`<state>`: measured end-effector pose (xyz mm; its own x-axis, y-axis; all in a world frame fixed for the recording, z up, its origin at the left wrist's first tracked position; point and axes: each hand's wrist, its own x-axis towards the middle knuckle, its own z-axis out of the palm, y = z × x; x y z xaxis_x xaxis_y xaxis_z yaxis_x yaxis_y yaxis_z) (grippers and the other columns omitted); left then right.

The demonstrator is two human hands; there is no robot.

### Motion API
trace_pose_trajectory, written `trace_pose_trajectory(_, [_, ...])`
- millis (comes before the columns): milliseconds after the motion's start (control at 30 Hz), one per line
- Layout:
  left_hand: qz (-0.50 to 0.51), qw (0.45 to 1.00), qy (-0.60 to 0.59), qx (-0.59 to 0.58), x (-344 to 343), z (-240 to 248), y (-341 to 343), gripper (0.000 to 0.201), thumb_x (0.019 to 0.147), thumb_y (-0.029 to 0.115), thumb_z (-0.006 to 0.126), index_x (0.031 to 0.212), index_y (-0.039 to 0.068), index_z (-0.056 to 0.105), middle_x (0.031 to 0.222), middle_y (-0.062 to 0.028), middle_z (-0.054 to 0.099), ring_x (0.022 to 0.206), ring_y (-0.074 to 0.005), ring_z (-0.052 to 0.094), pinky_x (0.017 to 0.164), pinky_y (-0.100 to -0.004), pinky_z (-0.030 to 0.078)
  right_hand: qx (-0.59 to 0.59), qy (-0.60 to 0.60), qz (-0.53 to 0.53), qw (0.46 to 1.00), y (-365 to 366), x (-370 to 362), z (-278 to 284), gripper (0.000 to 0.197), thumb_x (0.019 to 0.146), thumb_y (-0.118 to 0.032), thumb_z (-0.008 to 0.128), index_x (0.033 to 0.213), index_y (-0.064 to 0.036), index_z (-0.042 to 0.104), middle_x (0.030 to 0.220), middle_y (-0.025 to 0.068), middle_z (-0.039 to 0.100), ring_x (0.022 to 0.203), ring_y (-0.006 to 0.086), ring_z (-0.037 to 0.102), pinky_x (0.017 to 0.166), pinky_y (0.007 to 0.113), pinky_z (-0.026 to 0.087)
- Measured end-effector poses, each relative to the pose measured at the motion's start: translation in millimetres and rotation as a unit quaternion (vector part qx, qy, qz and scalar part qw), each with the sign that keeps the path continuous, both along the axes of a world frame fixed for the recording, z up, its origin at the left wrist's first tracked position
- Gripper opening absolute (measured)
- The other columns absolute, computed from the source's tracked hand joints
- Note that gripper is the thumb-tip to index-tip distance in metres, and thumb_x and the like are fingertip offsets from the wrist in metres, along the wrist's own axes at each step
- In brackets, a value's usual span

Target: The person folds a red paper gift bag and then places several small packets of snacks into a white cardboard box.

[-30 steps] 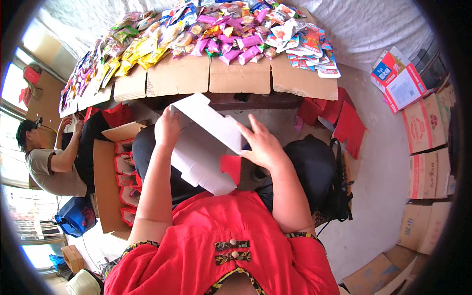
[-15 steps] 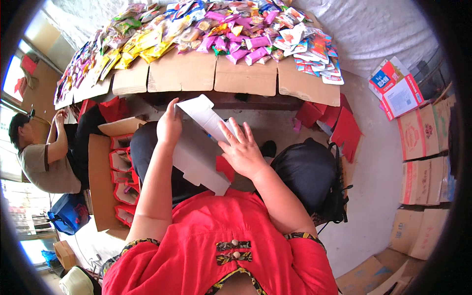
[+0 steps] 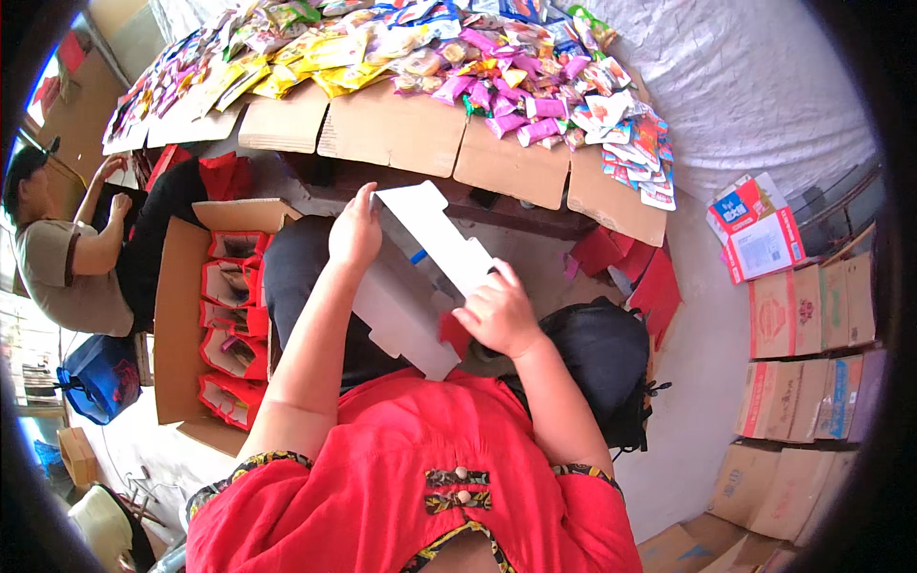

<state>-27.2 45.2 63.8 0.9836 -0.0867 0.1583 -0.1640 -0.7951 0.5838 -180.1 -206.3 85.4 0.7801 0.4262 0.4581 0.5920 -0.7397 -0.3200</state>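
White card [image 3: 435, 239] | left grip [image 3: 355, 232] clamped on edge | right grip [image 3: 500, 313], spread earlier, now curled, clamped on end

The white card blank [image 3: 441, 232] looks like stiff paper board, smooth and almost matt. Beyond it, the snack packets [image 3: 358, 48] are of thin plastic film, wrinkled and glossy, with bright reflections. Between these packets and the card blank, the flaps [image 3: 392, 126] are plain brown cardboard, matt and dry. To the left of the card blank, the carton [image 3: 180, 325] is also matt cardboard, and the red bags [image 3: 234, 246] inside it seem to be of smooth paper. Below the card blank, the red shirt [image 3: 382, 468] is soft cloth, finely creased, without strong shine.
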Motion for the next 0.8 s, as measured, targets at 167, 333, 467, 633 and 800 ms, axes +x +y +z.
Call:
trace_pose_trajectory(167, [0.011, 0.999, 0.032, -0.016, 11, -5, -7, 0.041, 0.097, 0.014, 0.055, 0.138, 0.012, 0.047, 0.121, -0.0244, 0.065, 0.106, -0.0429, 0.064, 0.09, -0.0493, 0.052, -0.076, 0.273, -0.208, 0.936, -33, -9, -17, 0.034, 0.083, -0.038, 0.074, 0.089, -0.0042, 0.071, 0.094, 0.017, 0.07, 0.096, 0.0351, 0.065, 0.096, 0.047, 0.05])
trace_pose_trajectory(333, [0.026, 0.997, 0.034, -0.068, 15, -15, -11, 0.041, 0.097, 0.014, 0.055, 0.137, 0.01, 0.047, 0.12, -0.0241, 0.065, 0.11, -0.0422, 0.063, 0.092, -0.0492, 0.051, 0.06, 0.235, -0.3, 0.922, -6, -16, -25, 0.056, 0.086, -0.018, 0.071, 0.133, -0.0042, 0.044, 0.123, 0.0185, 0.062, 0.1, 0.0333, 0.069, 0.087, 0.047, 0.055])
trace_pose_trajectory(467, [0.024, 0.996, 0.072, -0.043, 14, -19, -7, 0.041, 0.097, 0.014, 0.055, 0.137, 0.01, 0.046, 0.118, -0.0247, 0.065, 0.108, -0.0427, 0.064, 0.091, -0.0498, 0.051, 0.344, 0.158, -0.248, 0.892, 13, -23, -26, 0.051, 0.086, -0.002, 0.066, 0.132, -0.0006, 0.043, 0.132, 0.0233, 0.053, 0.104, 0.0379, 0.065, 0.089, 0.046, 0.055])
trace_pose_trajectory(633, [0.009, 0.994, 0.105, -0.039, 14, -19, -7, 0.042, 0.096, 0.015, 0.055, 0.137, 0.009, 0.046, 0.116, -0.0257, 0.066, 0.108, -0.0431, 0.064, 0.091, -0.0507, 0.051, 0.023, 0.148, -0.153, 0.977, 30, -32, -27, 0.038, 0.082, -0.016, 0.076, 0.116, -0.0042, 0.064, 0.154, 0.0272, 0.028, 0.137, 0.043, 0.041, 0.112, 0.046, 0.04])
trace_pose_trajectory(800, [-0.018, 0.994, 0.1, -0.036, 16, -34, -7, 0.042, 0.096, 0.014, 0.056, 0.137, 0.009, 0.047, 0.116, -0.025, 0.067, 0.109, -0.043, 0.064, 0.092, -0.0509, 0.051, -0.066, 0.175, -0.165, 0.968, 31, -30, -42, 0.033, 0.08, -0.026, 0.081, 0.105, -0.0066, 0.073, 0.162, 0.0286, 0.014, 0.146, 0.0457, 0.028, 0.117, 0.047, 0.035])
